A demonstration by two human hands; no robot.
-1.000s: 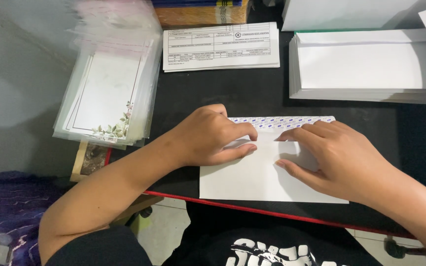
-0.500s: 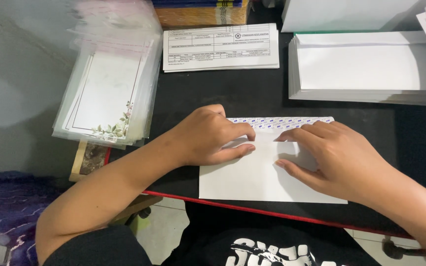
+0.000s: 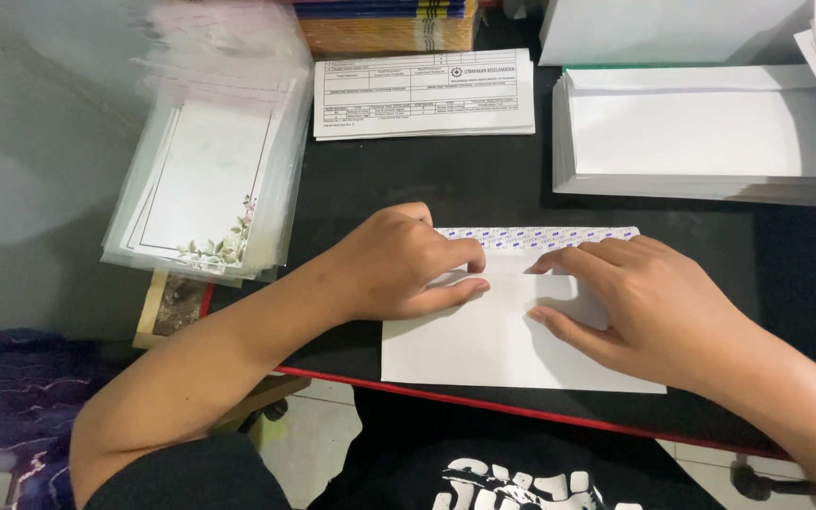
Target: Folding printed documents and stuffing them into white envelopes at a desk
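A white envelope (image 3: 493, 345) lies flat on the black table (image 3: 427, 184) near its front edge. Its flap is open at the top, showing a patterned inner strip (image 3: 531, 236). My left hand (image 3: 408, 264) rests on the envelope's upper left part, fingers curled and thumb pressed along the fold. On the upper right part lies my right hand (image 3: 644, 302), fingers spread flat on the paper. The two hands' fingertips almost meet at the fold line. Neither hand grips anything.
A stack of white envelopes (image 3: 701, 132) sits at the back right. Printed forms (image 3: 422, 94) lie at the back middle. Clear sleeves with floral-bordered cards (image 3: 205, 189) are piled at the left. The table's red front edge (image 3: 521, 411) runs just below the envelope.
Both hands stay on the envelope; the fingertips have shifted slightly along the fold. The envelope has not moved.
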